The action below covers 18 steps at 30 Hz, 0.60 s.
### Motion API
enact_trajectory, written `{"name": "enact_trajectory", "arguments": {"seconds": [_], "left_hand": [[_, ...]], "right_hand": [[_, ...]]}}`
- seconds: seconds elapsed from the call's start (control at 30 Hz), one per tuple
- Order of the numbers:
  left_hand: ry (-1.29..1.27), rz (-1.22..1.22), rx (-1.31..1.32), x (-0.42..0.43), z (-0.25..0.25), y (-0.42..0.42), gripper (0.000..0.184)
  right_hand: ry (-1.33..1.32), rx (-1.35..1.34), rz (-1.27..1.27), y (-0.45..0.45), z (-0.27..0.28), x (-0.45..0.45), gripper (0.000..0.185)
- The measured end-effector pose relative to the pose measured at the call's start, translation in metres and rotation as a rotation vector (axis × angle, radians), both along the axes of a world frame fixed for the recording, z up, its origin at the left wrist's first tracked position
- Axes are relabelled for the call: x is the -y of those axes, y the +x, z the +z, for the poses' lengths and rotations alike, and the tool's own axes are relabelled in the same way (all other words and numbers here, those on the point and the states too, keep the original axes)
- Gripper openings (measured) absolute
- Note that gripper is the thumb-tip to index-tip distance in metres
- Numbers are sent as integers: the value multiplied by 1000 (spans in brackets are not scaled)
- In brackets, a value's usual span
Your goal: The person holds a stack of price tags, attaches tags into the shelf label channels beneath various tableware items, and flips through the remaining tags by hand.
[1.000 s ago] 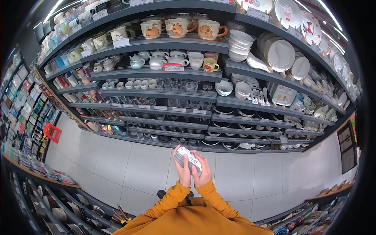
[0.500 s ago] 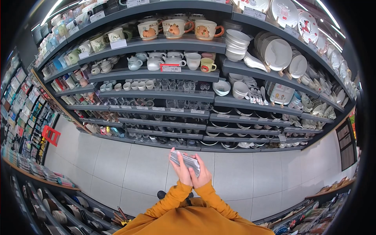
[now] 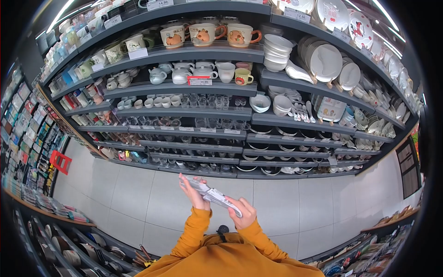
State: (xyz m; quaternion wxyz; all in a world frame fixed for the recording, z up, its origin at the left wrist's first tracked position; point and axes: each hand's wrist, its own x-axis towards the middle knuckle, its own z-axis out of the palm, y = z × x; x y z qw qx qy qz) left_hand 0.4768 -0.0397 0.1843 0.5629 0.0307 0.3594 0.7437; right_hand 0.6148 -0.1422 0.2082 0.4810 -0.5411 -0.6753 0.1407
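A stack of price labels (image 3: 219, 198) is spread between my two hands, above the tiled floor and in front of the shelves. My left hand (image 3: 195, 194) holds the upper-left part of the stack, its fingers behind and the thumb at the side. My right hand (image 3: 243, 213) grips the lower-right part between thumb and fingers. The two parts overlap near the middle. Print shows on the right part but is too small to read.
Tall curved shelves (image 3: 184, 111) ahead carry mugs (image 3: 202, 35), teapots (image 3: 182, 75), glasses, bowls (image 3: 278, 51) and plates (image 3: 326, 63). A red stool (image 3: 60, 162) stands at the left. More shelving with pans is at lower left. Grey floor tiles (image 3: 277, 198) lie below.
The labels were in one compact stack between hands held together. Now my hands are apart, the left moved up and left, and the labels are drawn out into two overlapping parts.
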Motion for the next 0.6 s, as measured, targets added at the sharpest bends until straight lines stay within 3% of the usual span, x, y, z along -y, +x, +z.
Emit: {"name": "enact_trajectory", "arguments": {"seconds": [0.13,0.23,0.33,0.47,0.53,0.6], "left_hand": [[130,-106,60,5,-36,1,43],[13,-213,176,33,27,48,36],[131,-395,-44,37,27,47,33],[18,-516,-69,20,2,32,32],[13,-828,-143,23,8,25,35],[-56,-1141,-128,27,0,16,45]], "right_hand": [[22,-105,-70,0,1,-2,30],[-6,92,-103,-14,-5,-18,32],[-55,93,-111,-14,-12,-18,40],[108,268,-44,1,10,-13,79],[153,310,58,12,19,-20,100],[80,318,174,20,18,-24,108]]}}
